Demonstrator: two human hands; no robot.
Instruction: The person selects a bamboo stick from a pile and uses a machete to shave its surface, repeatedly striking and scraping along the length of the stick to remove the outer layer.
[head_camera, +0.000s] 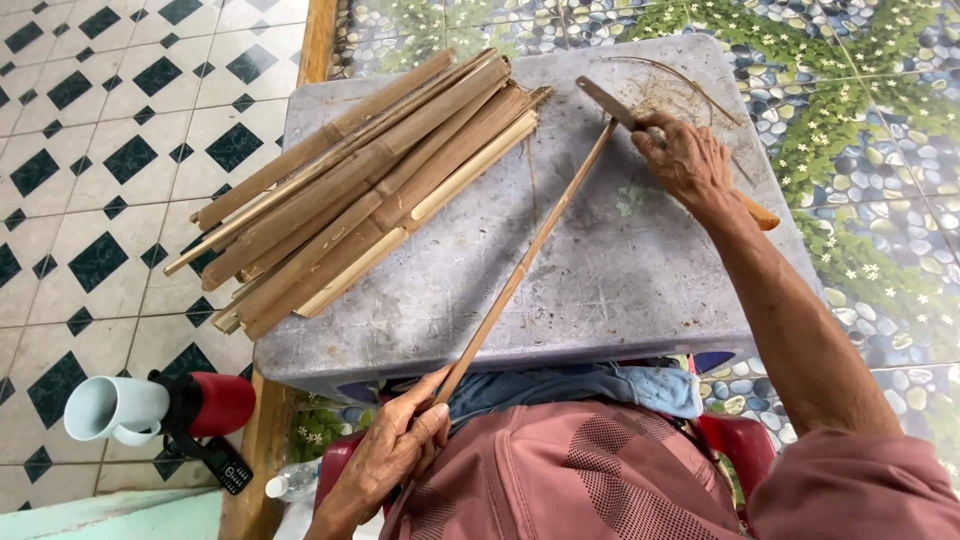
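Left hand (400, 450) pinches the near end of a thin bamboo strip (520, 270) slanting across the grey desk (620, 300), right hand (685, 160) clamped on a knife (610, 103) at its far tip — light, stiff, probably splintery, best held near the ends.

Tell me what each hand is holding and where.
The left hand grips the near end of a thin bamboo strip. The right hand holds a knife around its handle.

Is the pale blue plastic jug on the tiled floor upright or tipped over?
Tipped over. The pale blue plastic jug lies on its side on the patterned floor tiles, its open mouth facing left, against a red and black object.
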